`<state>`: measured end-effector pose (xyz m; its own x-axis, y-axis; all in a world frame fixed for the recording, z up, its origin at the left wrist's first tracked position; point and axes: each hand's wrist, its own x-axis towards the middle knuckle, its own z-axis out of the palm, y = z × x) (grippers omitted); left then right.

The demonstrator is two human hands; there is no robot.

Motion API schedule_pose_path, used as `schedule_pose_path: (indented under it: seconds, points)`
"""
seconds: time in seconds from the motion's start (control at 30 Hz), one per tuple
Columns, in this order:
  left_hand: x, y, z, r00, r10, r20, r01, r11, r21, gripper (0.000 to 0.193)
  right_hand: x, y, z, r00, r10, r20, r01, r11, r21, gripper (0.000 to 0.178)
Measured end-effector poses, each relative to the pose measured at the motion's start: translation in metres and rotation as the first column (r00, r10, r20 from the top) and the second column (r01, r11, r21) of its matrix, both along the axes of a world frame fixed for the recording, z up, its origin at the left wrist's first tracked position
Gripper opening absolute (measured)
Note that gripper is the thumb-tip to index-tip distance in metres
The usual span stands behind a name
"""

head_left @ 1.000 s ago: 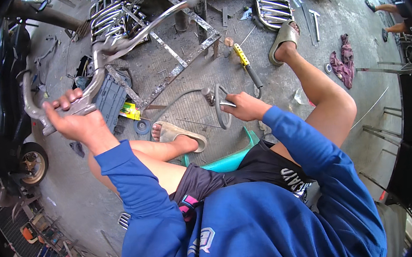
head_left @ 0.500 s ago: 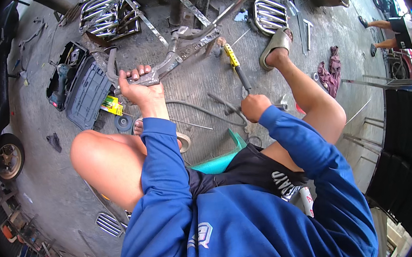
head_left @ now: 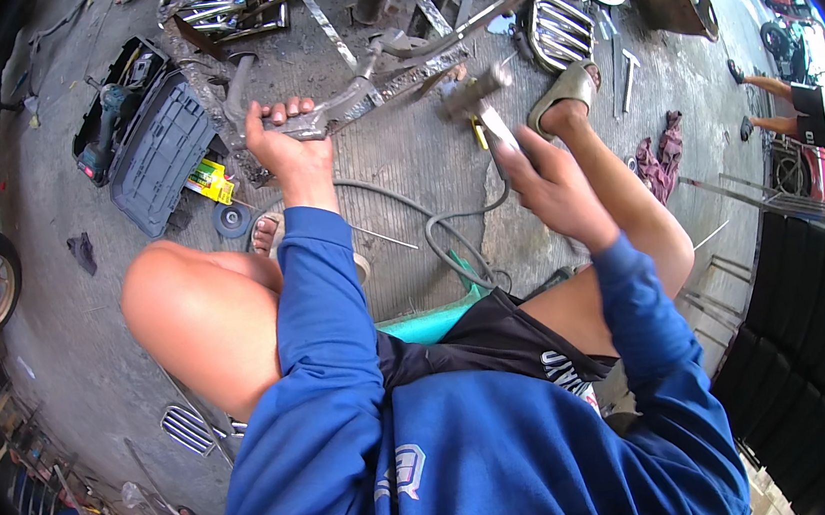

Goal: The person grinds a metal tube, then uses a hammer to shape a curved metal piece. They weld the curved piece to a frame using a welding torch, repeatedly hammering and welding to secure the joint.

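Observation:
My left hand (head_left: 293, 154) is closed around a bent grey metal tube frame (head_left: 351, 98), steadying it on the floor ahead of me. My right hand (head_left: 558, 187) grips a hammer (head_left: 478, 93) by its handle, thumb along the shaft. The hammer head is blurred and hangs in the air to the right of the frame's near tubes; I see no contact. Partly hidden behind it is a yellow and black welding electrode holder (head_left: 479, 133), its grey cable (head_left: 396, 199) looping back across the floor between my legs.
On the left lies an opened grey tool case (head_left: 160, 148) with a cordless power tool (head_left: 114, 113). A grinding disc (head_left: 231, 219) is near my left foot. Chromed tube grilles (head_left: 561, 29), a T-shaped tool (head_left: 630, 79), a purple rag (head_left: 662, 159) and a pot (head_left: 679, 0) are on the right.
My right hand has risen forward from beside the electrode holder's black handle end, and now clearly holds the hammer. My left hand keeps its grip on the tube frame. The view has shifted slightly.

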<state>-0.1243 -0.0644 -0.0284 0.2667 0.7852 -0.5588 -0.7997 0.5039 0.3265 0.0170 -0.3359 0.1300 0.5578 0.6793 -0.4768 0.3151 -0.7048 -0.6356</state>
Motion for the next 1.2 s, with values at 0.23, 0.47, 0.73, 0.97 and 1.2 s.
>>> schedule_pose_path:
  seconds: [0.23,0.47,0.73,0.97,1.2]
  points:
    - [0.006,0.018,0.000,0.998,-0.037,-0.048,0.033,0.996,-0.085,0.022,-0.021,0.110,-0.054,0.980,-0.128,0.151,0.091,0.969,0.230,0.048]
    - [0.012,0.036,-0.012,0.990,-0.123,-0.076,0.115,0.988,-0.098,0.032,0.005,0.113,-0.036,0.934,-0.272,0.231,0.100,0.822,0.561,0.044]
    - [0.009,0.054,-0.027,0.987,-0.147,-0.067,0.144,0.988,-0.047,0.028,-0.006,0.118,-0.062,0.939,-0.128,0.319,0.041,0.963,0.265,0.043]
    - [0.006,0.051,-0.019,0.987,-0.158,-0.017,0.157,0.986,-0.057,0.026,-0.007,0.131,-0.062,0.921,-0.224,0.318,0.062,0.891,0.450,0.041]
    - [0.010,0.034,0.006,0.982,-0.177,-0.060,0.186,0.958,0.217,0.025,-0.011,0.106,-0.082,0.949,-0.177,0.261,0.133,0.975,0.179,0.050]
